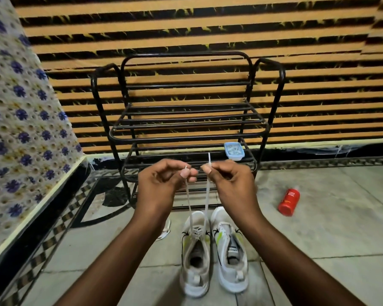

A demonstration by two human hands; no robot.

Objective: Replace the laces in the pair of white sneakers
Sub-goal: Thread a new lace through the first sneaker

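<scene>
Two white sneakers stand side by side on the floor, toes pointing away from me. The left sneaker (195, 257) has a white lace (188, 200) threaded through its lower eyelets, and both ends rise up to my hands. My left hand (164, 184) pinches one lace end near its tip. My right hand (227, 181) pinches the other end, whose tip sticks up above the fingers. The right sneaker (230, 250) shows no lace. A loose white lace (165, 230) lies on the floor left of the shoes.
A black metal shoe rack (186, 120) stands just beyond the sneakers, with a small blue-rimmed box (233, 151) on its lower shelf. A red bottle (289, 202) lies on the tiles to the right. A patterned covered edge (20, 140) borders the left.
</scene>
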